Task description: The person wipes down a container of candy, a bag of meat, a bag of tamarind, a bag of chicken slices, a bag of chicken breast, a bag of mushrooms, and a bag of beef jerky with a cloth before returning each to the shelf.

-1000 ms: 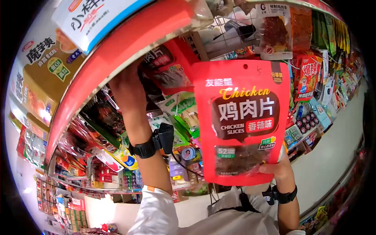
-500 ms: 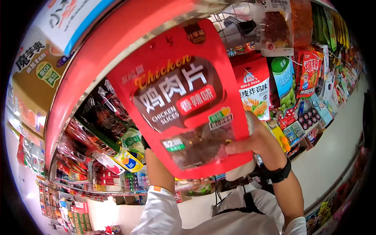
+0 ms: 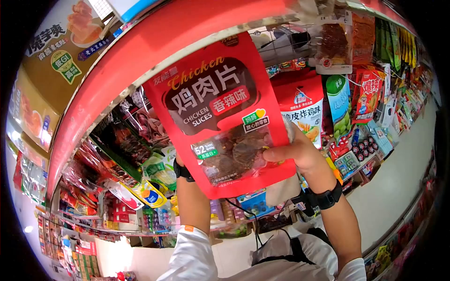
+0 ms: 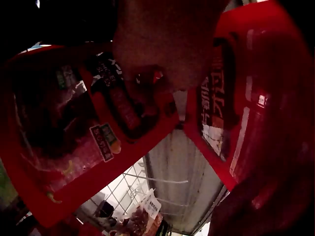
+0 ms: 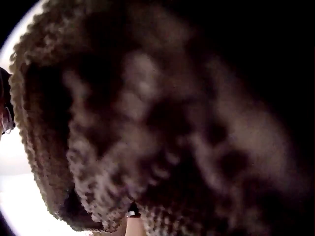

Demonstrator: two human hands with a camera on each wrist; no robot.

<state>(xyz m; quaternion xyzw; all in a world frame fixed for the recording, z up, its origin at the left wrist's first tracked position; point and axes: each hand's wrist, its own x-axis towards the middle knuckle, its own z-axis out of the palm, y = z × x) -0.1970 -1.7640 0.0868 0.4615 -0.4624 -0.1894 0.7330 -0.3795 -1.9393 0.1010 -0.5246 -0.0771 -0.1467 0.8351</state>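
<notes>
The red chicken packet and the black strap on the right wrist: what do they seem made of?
The red chicken packet looks like smooth, satiny plastic film, with a see-through window over brown slices. The black strap looks matt, curving round the wrist: perhaps fabric, perhaps rubber.

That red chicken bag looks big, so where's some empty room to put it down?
The pale floor is bare between the packed shelves and the goods at lower right. More bare floor shows left of the white left sleeve. Under the red shelf edge, snack bags crowd together.
</notes>
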